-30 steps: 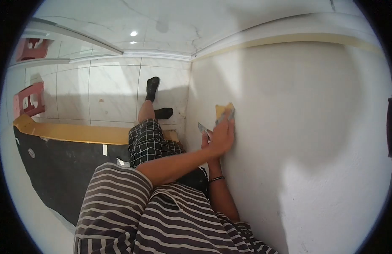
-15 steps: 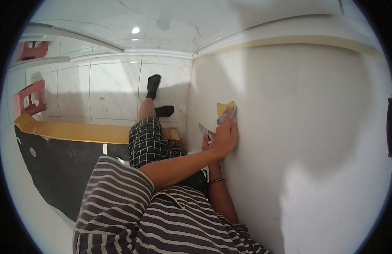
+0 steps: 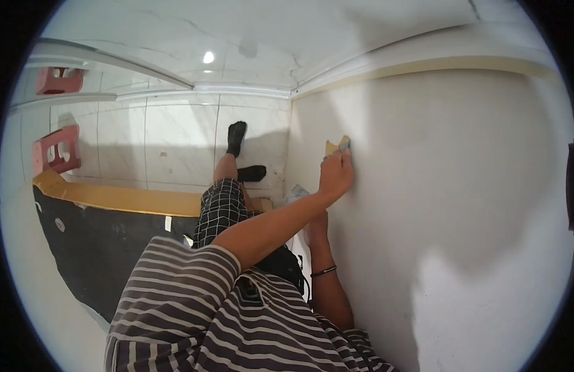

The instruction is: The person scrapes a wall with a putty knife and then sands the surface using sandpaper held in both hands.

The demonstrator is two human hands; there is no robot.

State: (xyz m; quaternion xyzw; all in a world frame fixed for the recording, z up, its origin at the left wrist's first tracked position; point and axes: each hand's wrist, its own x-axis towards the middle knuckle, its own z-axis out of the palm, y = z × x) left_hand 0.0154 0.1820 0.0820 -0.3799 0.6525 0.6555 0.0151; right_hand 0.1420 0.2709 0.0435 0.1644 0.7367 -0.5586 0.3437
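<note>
My left hand point(image 3: 336, 178), its arm reaching across my body, is closed around a yellow scraper point(image 3: 332, 147) smeared with grey paste. The scraper's edge is against or very near the white wall panel point(image 3: 448, 161) on my right. Below it, my right hand point(image 3: 316, 226), with a dark band on the wrist, is largely hidden behind my left forearm. From that hand a blade point(image 3: 297, 194) coated in grey paste, like a putty knife, sticks out. Its handle and the gripping fingers are hidden.
On my left lies a dark board point(image 3: 119, 245) with a gold edge point(image 3: 129, 197). A pink stool point(image 3: 57, 149) stands on the white tiled floor point(image 3: 175, 127). My feet in black socks point(image 3: 236, 137) rest ahead. A sliding-door track point(image 3: 150, 71) crosses the upper left.
My left hand has moved up and forward along the wall with the scraper. The right hand has slipped further behind my left forearm. The whole view has shifted slightly.
</note>
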